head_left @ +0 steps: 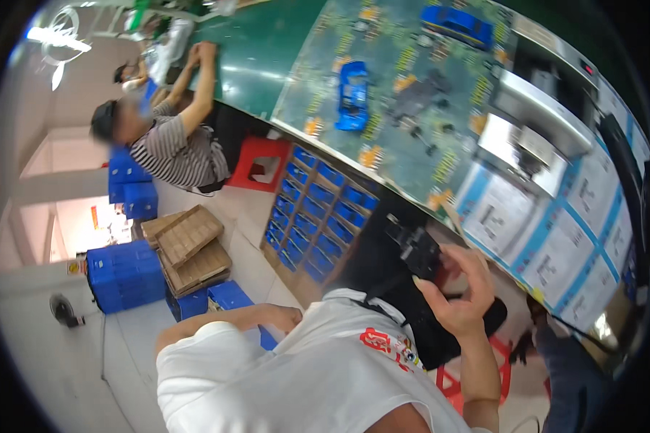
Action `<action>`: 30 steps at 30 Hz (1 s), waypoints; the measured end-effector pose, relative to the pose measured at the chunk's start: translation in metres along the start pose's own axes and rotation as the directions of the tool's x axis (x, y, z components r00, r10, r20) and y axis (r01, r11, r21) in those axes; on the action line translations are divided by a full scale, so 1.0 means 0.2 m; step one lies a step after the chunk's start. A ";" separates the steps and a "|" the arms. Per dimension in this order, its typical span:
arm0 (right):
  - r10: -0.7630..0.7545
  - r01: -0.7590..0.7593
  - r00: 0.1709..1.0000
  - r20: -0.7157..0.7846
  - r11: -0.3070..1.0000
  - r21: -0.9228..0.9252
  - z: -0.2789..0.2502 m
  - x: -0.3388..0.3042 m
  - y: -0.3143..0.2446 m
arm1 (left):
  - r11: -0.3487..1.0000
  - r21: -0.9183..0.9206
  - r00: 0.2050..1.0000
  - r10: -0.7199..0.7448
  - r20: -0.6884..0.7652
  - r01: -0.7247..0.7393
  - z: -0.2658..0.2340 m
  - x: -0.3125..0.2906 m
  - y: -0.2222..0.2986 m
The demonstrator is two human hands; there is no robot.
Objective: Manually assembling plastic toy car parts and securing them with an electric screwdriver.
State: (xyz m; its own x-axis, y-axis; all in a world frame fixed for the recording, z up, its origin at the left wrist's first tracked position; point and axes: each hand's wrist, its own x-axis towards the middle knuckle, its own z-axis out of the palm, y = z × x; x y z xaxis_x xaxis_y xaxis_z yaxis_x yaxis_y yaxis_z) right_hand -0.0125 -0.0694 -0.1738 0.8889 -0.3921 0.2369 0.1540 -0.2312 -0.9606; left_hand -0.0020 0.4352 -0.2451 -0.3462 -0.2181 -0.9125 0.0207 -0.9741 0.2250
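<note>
A black plastic part (417, 250) with small projecting pieces sits between the thumb and fingers of my right hand (464, 292). That hand is closed on it, in front of my body and below the table edge. The part's exact kind does not show. My left hand (285, 318) rests by my waist at the side of my white shirt, its fingers mostly hidden. On the patterned mat (397, 155) beyond lie a blue toy car body (352, 97), a grey toy car chassis (419, 96) and several small dark parts. Another blue toy car (456, 27) lies farther back.
A grey metal machine (542, 108) stands at the right beside papers (549, 238) with blue borders. Under the table are a rack of blue bins (312, 213) and a red stool (258, 164). A co-worker in a striped shirt (182, 155) sits left; blue crates (126, 280) stand behind.
</note>
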 end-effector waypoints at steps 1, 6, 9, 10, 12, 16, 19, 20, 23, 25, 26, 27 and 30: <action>-0.005 0.005 1.000 -0.012 1.000 0.013 0.05 0.00 0.02 | 0.995 0.032 0.995 0.093 -0.018 -0.093 -0.04 0.10 -0.08; -0.046 0.045 0.999 -0.011 0.998 -0.047 0.32 0.03 0.04 | 0.970 -0.214 0.987 0.087 -0.137 -0.115 -0.07 0.40 -0.42; 0.032 -0.034 0.999 -0.036 0.999 -0.035 0.49 0.00 -0.03 | 0.907 -0.380 0.982 0.145 -0.120 -0.181 -0.08 0.45 -0.46; 0.042 -0.043 0.999 -0.016 0.998 -0.054 0.54 -0.01 -0.05 | 0.856 -0.488 0.985 0.137 -0.107 -0.172 -0.07 0.44 -0.45; 0.036 -0.035 0.999 0.013 0.996 -0.078 0.64 -0.01 -0.10 | 0.822 -0.519 0.972 0.200 -0.126 -0.236 -0.05 0.49 -0.48; 0.059 -0.052 0.997 0.049 0.990 -0.130 0.82 0.01 -0.16 | 0.734 -0.585 0.937 0.302 -0.173 -0.345 -0.05 0.63 -0.58; 0.066 -0.058 0.997 0.035 0.982 -0.182 0.90 0.07 -0.20 | 0.775 -0.540 0.930 0.364 -0.046 -0.330 -0.14 0.74 -0.64; 0.076 -0.076 0.997 -0.006 0.979 -0.188 0.91 0.08 -0.21 | 0.835 -0.386 0.914 0.399 -0.068 -0.393 -0.27 0.72 -0.64; 0.031 -0.041 0.998 -0.048 0.971 -0.236 0.95 0.13 -0.24 | 0.745 0.079 0.704 0.655 -0.274 -0.662 -0.78 0.43 -0.46; -0.016 -0.004 0.997 -0.069 0.961 -0.276 0.97 0.17 -0.24 | 0.701 0.390 0.432 0.691 -0.580 -0.597 -1.12 0.13 -0.20; -0.038 0.014 0.997 -0.063 0.939 -0.343 0.97 0.20 -0.29 | 0.588 0.303 0.272 0.691 -0.669 -0.750 -1.22 -0.09 -0.01; -0.078 0.056 0.996 -0.042 0.925 -0.376 0.96 0.22 -0.32 | 0.538 0.167 0.226 0.588 -0.777 -0.826 -1.29 -0.30 0.16; -0.128 0.088 0.990 -0.056 0.885 -0.456 0.94 0.35 -0.35 | 0.133 0.309 -0.211 0.480 -0.851 -0.942 -1.54 -0.62 0.63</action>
State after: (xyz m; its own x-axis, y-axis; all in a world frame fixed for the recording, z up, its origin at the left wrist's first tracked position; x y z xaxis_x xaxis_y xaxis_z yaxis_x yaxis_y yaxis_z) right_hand 0.1195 0.0870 -0.1170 0.8361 -0.4090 0.3656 0.0181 -0.6456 -0.7635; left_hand 0.3317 0.3203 -0.2086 0.8814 -0.4722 0.0101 0.0389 0.0938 0.9948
